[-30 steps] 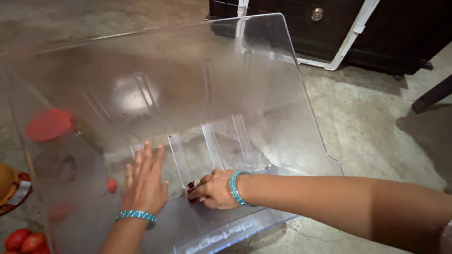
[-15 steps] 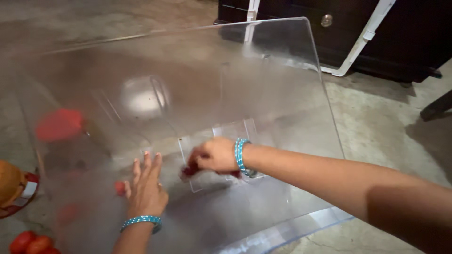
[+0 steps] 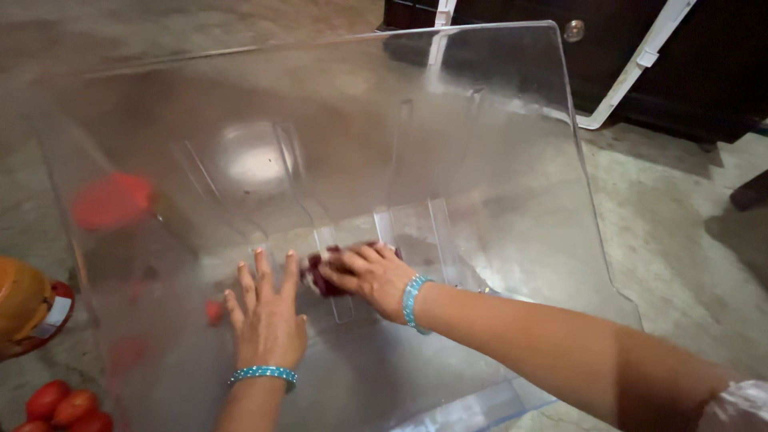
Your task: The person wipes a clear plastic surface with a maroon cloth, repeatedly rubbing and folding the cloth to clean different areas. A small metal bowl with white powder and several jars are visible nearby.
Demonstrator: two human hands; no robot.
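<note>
Now, clear plastic bin (image 3: 496, 160) tipped, opening facing wearer, left hand (image 3: 268, 316) flat, right hand (image 3: 368, 272) clamped on maroon cloth (image 3: 316, 280).

jar (image 3: 24, 308): far left edge, lying tilted on floor, amber-orange body, red band at lower end; partly cut off by frame.
label on jar (image 3: 54, 316): pale whitish strip across red band, slanted; print too blurred to tell.
red lid-like disc (image 3: 112, 200): seen through cloudy clear plastic, upper left, round, flat red; whether a package top, cannot tell.
signs, screens: none seen.
</note>
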